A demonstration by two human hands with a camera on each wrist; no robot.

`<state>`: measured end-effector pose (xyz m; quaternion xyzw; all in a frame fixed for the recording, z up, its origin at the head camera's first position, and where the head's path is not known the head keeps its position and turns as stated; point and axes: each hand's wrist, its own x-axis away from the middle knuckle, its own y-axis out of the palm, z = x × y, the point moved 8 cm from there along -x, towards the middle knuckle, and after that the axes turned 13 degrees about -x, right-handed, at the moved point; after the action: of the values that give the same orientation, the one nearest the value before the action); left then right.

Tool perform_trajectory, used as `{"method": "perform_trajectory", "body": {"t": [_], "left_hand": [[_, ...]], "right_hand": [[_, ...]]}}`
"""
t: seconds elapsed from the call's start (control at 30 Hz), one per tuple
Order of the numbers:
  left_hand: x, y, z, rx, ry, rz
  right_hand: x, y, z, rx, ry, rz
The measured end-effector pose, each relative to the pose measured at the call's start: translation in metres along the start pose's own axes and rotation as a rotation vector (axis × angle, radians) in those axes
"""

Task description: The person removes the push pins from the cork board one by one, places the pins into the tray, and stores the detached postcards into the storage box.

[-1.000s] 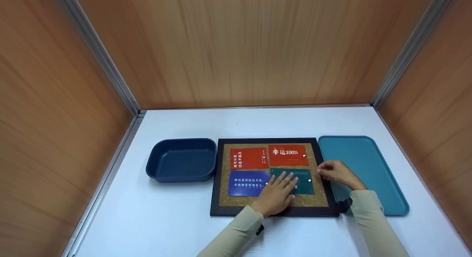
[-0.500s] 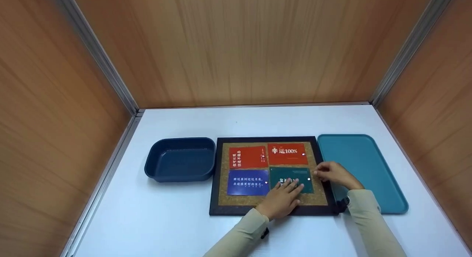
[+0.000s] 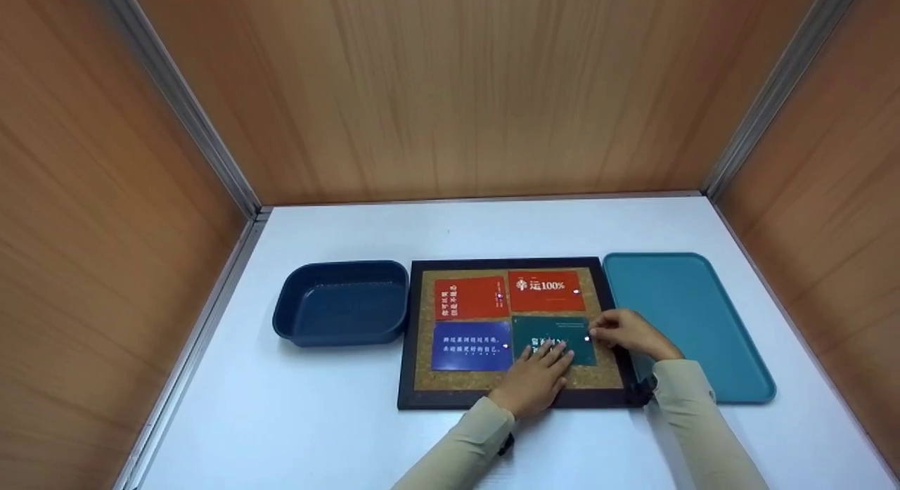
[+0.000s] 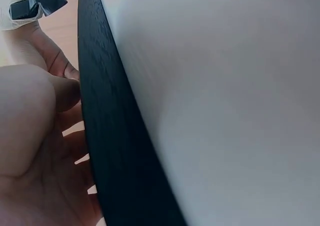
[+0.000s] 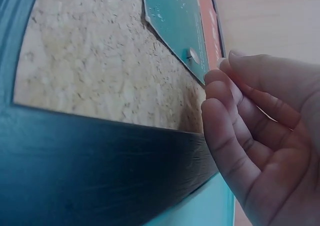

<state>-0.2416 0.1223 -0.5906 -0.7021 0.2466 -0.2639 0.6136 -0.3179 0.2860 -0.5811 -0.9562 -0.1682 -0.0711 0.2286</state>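
A cork board in a dark frame point(image 3: 406, 335) lies on the white table, carrying two red cards point(image 3: 470, 298), a blue card point(image 3: 471, 346) and a green card point(image 3: 524, 328). Fingers spread, my left hand point(image 3: 532, 382) rests over the lower part of the green card; its wrist view shows mostly the palm and the frame edge. My right hand point(image 3: 629, 332) reaches in over the frame's right side, fingers loosely bent. Its thumb and index fingertips are right beside the push pin point(image 5: 192, 54) at the green card's right edge, with the pin uncovered.
To the left stands a deep dark-blue bin point(image 3: 281, 321). A flat teal tray point(image 3: 703, 321) lies against the board's right side, partly beneath my right forearm. Wood-panelled walls point(image 3: 464, 89) enclose the table at the back and both sides.
My right hand has moved left from the frame's right edge to the green card's pin. My left hand has slid slightly down and right, uncovering more of the green card's print.
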Motion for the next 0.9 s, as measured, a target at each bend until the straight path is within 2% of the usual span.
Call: {"method": "perform_trajectory", "body": {"t": [0.23, 0.57, 0.9], "left_hand": [[0.0, -0.0022, 0.0004, -0.015, 0.012, 0.001], [0.0003, 0.0028, -0.0011, 0.004, 0.012, -0.044], [0.0006, -0.0012, -0.0014, 0.033, 0.016, -0.054]], "right_hand": [[0.0005, 0.0044, -0.0017, -0.005, -0.04, -0.025], [-0.0012, 0.0085, 0.0011, 0.056, -0.02, 0.014], [-0.0008, 0.0082, 0.0, 0.084, -0.009, 0.057]]}}
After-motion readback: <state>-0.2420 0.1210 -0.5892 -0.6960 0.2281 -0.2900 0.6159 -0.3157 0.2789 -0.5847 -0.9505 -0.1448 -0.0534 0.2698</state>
